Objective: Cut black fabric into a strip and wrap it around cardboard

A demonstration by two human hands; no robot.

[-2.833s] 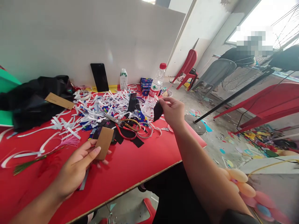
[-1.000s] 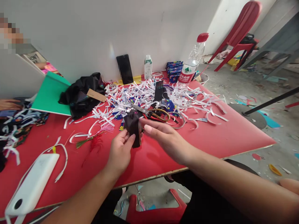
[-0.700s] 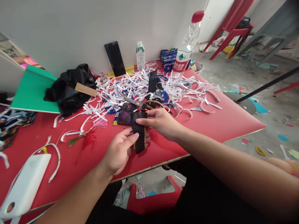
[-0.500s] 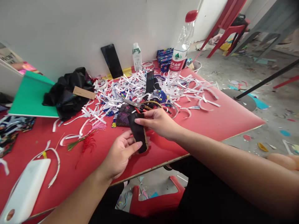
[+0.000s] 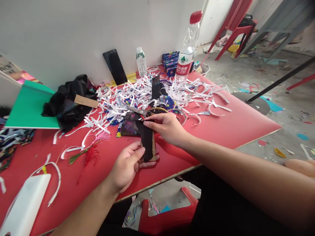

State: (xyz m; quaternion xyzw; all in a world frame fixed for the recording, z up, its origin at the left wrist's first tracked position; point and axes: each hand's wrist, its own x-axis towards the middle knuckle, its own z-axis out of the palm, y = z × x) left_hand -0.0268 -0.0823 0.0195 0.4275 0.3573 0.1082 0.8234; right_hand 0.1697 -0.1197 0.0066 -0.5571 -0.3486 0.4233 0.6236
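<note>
A brown cardboard strip point(image 5: 154, 149) with a black fabric strip point(image 5: 147, 141) on its face is held over the near part of the table. My left hand point(image 5: 126, 165) grips the lower end, its thumb at the left edge and its fingers underneath. At the top, my right hand point(image 5: 171, 127) pinches the black strip between thumb and forefinger. Just beyond lie scissors point(image 5: 137, 110), their handles partly behind my right hand. Dark patterned fabric point(image 5: 130, 127) rests beside the strip's upper left. A second dark strip point(image 5: 156, 87) lies among the white paper shreds point(image 5: 137, 93).
On the red table point(image 5: 221, 127) are a large bottle point(image 5: 184, 62), a small bottle point(image 5: 141, 62), a leaning phone point(image 5: 115, 67), crumpled black fabric point(image 5: 67, 103), a green board point(image 5: 31, 108), tassels point(image 5: 92, 154) and a white power bank point(image 5: 29, 203). A red stool point(image 5: 169, 216) stands below.
My left fingers have opened out beneath the strip, with the thumb shifted toward its left edge. More of the cardboard shows along the right side. My right hand keeps its pinch at the top.
</note>
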